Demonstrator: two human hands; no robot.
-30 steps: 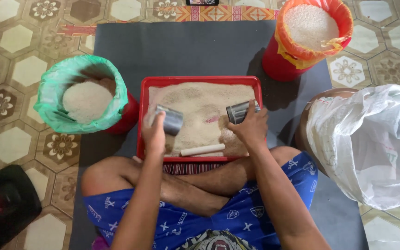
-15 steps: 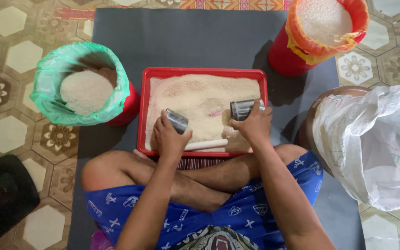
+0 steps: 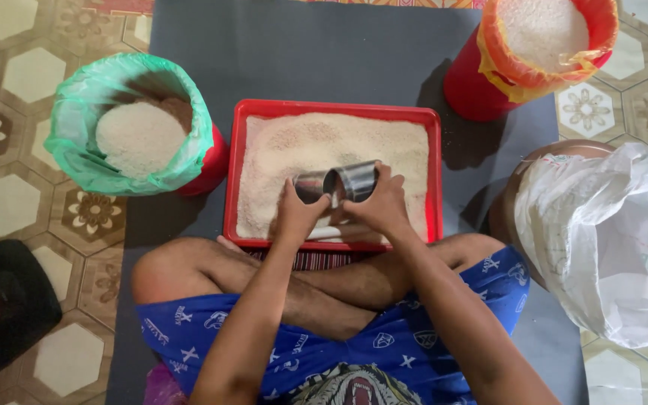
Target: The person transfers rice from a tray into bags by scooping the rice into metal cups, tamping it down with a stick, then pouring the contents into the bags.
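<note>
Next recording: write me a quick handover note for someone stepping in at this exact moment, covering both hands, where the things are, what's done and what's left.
Left hand: holds a small metal cup, on its side, over the red tray.
Right hand: holds a second metal cup, also on its side; the two cups meet near the tray's middle.
Things: the tray is filled with white grain and sits on a grey mat. A white stick-like piece lies at the tray's near edge.
Around: green-lined bucket to the left, orange-lined bucket at the far right, white sack to the right.
Done: both cups are in hand.
Left: grain remains spread in the tray; the cups' contents cannot be seen.
</note>
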